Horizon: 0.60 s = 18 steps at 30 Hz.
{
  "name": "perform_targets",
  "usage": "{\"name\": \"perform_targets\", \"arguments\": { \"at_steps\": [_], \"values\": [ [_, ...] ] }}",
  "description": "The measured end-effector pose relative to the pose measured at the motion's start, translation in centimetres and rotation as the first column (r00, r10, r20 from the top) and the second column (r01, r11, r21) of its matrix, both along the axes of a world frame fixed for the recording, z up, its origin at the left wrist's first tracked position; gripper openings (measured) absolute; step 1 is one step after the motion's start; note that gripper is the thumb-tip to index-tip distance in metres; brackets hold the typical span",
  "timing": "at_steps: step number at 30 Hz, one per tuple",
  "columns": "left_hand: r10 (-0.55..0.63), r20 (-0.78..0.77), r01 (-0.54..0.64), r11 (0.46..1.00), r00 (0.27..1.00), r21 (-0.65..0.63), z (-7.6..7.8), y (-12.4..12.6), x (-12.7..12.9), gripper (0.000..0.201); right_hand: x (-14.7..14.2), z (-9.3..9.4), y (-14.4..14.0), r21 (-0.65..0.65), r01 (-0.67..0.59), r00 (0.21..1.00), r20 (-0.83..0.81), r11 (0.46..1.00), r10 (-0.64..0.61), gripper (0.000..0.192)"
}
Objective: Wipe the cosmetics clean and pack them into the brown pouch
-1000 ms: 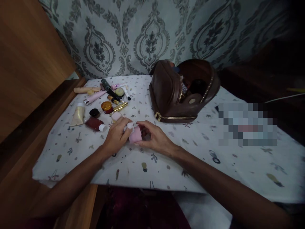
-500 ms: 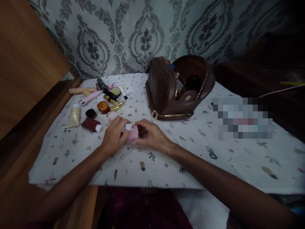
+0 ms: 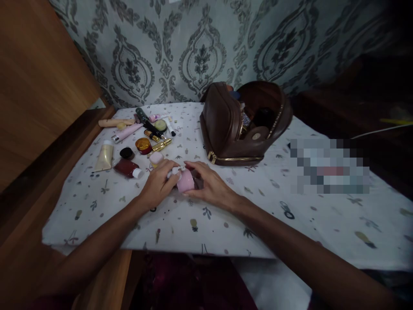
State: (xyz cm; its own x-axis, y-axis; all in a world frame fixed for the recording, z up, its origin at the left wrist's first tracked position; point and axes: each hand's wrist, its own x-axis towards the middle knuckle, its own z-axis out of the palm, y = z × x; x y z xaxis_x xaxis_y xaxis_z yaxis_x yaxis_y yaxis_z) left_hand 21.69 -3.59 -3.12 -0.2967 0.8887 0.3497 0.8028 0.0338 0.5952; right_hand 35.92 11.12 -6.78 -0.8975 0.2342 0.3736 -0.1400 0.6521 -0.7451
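Patterned wallpaper behind, printed cloth over the surface (image 3: 290, 232). Left hand (image 3: 159, 183) and right hand (image 3: 209, 187) both pinched on a small pink bottle (image 3: 185, 181), held between them just above the cloth, toward the near edge. Lying sideways, white cap end pointing at the left hand. Cosmetics pile (image 3: 138, 140) off toward the far left corner, open brown pouch (image 3: 226, 129) toward the far edge.

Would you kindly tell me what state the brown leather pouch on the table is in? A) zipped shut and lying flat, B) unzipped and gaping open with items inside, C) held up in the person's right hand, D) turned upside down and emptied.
B: the brown pouch stands on the patterned cloth with its zip open and things showing inside, while the left hand and right hand hold a small pink container in front of it.
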Motion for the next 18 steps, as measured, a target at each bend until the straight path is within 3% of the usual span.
{"name": "perform_targets", "arguments": {
  "at_steps": [4,10,13,18],
  "values": [
    [-0.05,-0.082,0.057,0.996,0.995,0.073,-0.3,-0.2,0.1,0.018,-0.1,-0.1,0.2,0.144,0.033,0.998,0.041,0.989,-0.039,0.069],
    [-0.126,-0.303,0.181,0.97,0.945,0.162,-0.7,-0.5,0.7,0.025,0.0,0.6,-0.7,0.173,0.054,0.997,0.042,0.983,-0.062,0.054],
    [-0.093,-0.342,0.149,0.978,0.935,0.143,-0.7,-0.5,1.1,0.025,0.2,0.6,-1.2,0.192,0.096,0.994,0.029,0.977,-0.103,0.048],
    [0.0,-0.187,0.017,0.996,0.982,0.09,-0.5,-0.1,0.7,0.019,0.4,0.4,-1.4,0.15,0.102,0.994,0.011,0.983,-0.105,0.047]
  ]
}}
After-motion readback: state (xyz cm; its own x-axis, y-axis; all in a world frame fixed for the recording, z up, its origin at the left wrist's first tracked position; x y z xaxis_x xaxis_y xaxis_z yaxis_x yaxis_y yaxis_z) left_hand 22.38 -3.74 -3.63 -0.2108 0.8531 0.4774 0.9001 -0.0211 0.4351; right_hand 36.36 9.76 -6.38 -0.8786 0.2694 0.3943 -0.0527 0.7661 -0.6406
